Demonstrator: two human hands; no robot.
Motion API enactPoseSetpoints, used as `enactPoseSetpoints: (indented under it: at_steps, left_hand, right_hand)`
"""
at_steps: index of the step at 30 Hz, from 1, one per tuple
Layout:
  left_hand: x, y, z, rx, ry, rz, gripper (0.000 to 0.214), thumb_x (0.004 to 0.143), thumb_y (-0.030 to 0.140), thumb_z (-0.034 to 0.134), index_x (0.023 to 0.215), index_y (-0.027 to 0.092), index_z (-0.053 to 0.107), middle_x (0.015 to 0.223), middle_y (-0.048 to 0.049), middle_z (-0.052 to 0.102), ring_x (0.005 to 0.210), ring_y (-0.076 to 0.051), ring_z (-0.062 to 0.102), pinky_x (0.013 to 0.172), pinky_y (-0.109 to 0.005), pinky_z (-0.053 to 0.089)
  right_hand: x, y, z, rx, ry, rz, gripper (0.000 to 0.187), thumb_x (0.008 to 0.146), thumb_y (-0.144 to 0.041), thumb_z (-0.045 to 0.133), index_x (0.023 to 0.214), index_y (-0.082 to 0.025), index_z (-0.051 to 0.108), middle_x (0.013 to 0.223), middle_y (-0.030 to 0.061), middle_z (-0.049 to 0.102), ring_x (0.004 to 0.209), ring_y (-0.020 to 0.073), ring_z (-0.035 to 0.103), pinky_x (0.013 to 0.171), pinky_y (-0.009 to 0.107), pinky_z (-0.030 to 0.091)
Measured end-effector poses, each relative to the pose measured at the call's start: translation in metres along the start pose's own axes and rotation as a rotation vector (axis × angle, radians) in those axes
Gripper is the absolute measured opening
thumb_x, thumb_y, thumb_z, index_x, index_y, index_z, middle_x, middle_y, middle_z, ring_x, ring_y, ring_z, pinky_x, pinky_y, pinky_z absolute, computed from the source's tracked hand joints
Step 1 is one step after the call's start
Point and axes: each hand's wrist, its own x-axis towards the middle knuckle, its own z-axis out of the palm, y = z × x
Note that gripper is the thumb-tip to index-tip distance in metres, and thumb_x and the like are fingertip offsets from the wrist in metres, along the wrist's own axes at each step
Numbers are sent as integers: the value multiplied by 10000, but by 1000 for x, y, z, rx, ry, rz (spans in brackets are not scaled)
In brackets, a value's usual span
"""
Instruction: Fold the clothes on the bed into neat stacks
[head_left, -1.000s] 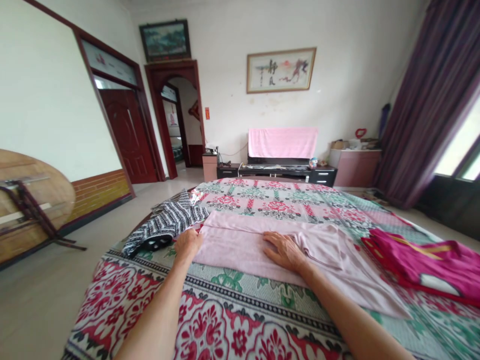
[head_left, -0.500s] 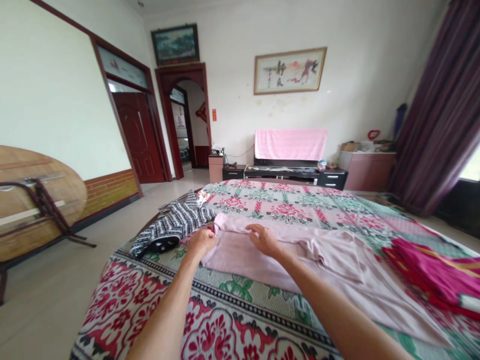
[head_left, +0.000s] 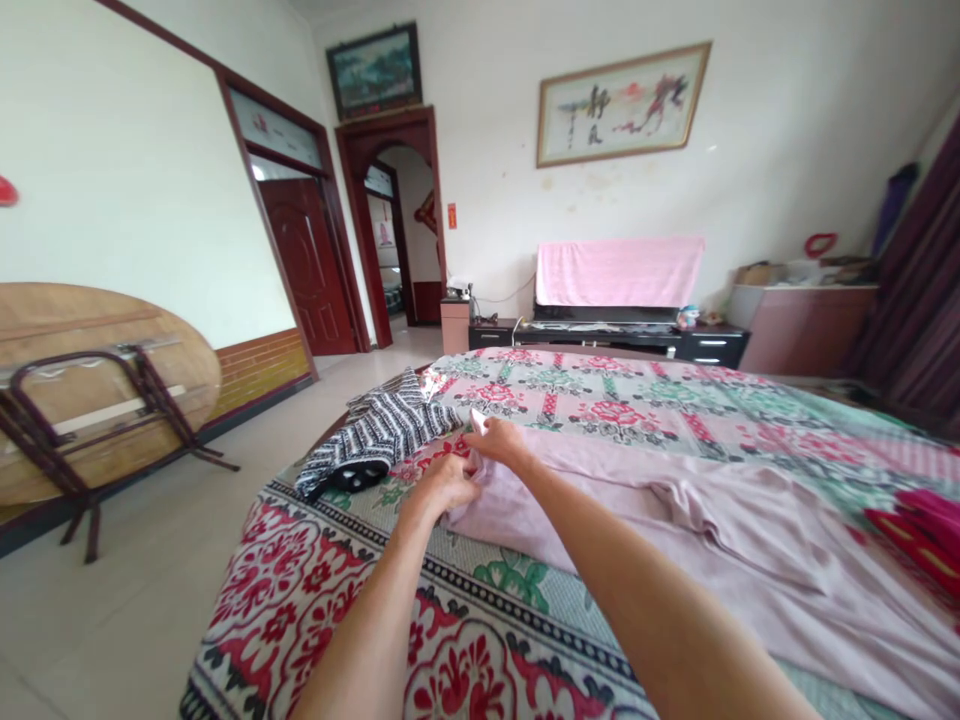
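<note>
A pale pink garment lies spread across the bed's floral cover. My left hand is closed on the garment's left edge near its front corner. My right hand pinches the same edge a little farther back, fingers pressed together on the cloth. Both hands sit close together at the garment's left end. A black-and-white striped garment lies just left of my hands.
A bright pink garment lies at the bed's right side. A folded round wooden table leans against the left wall. Beyond the bed stand a low cabinet draped with a pink towel and a doorway.
My right hand slid left from the garment's middle to its left edge and closed on it beside my left hand. The view turned to the left.
</note>
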Motion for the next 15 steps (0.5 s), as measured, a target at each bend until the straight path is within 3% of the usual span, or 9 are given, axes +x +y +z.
enactPoseSetpoints:
  at_steps: [4, 8, 12, 15]
  left_hand:
    - [-5, 9, -12, 25, -17, -27, 188, 644, 242, 634, 799, 216, 737, 689, 3, 682, 698, -145, 614, 568, -202, 384]
    - [-13, 33, -20, 81, 70, -12, 163, 693, 254, 603, 766, 172, 723, 619, -21, 645, 626, -139, 590, 548, -209, 374]
    - [-20, 67, -7, 117, 69, 111, 160, 718, 214, 574, 763, 146, 711, 666, -56, 669, 652, -152, 613, 586, -224, 406]
    - [-26, 92, 13, 151, 9, 188, 185, 736, 215, 559, 812, 140, 709, 759, -99, 702, 734, -189, 647, 643, -251, 446]
  right_hand:
    - [2, -5, -7, 49, -2, 16, 321, 692, -168, 601, 993, -178, 711, 905, 88, 720, 878, 224, 652, 685, 240, 459]
    - [1, 9, -30, 136, 13, 6, 280, 719, -171, 576, 964, -188, 710, 803, 34, 700, 752, 171, 642, 602, 203, 446]
    - [-10, 42, -58, 242, 10, 34, 276, 746, -170, 541, 981, -158, 684, 679, -2, 652, 548, 98, 571, 482, 163, 406]
    - [-25, 73, -74, 294, 33, 49, 235, 741, -156, 535, 927, -135, 677, 636, -10, 629, 522, 85, 546, 458, 153, 389]
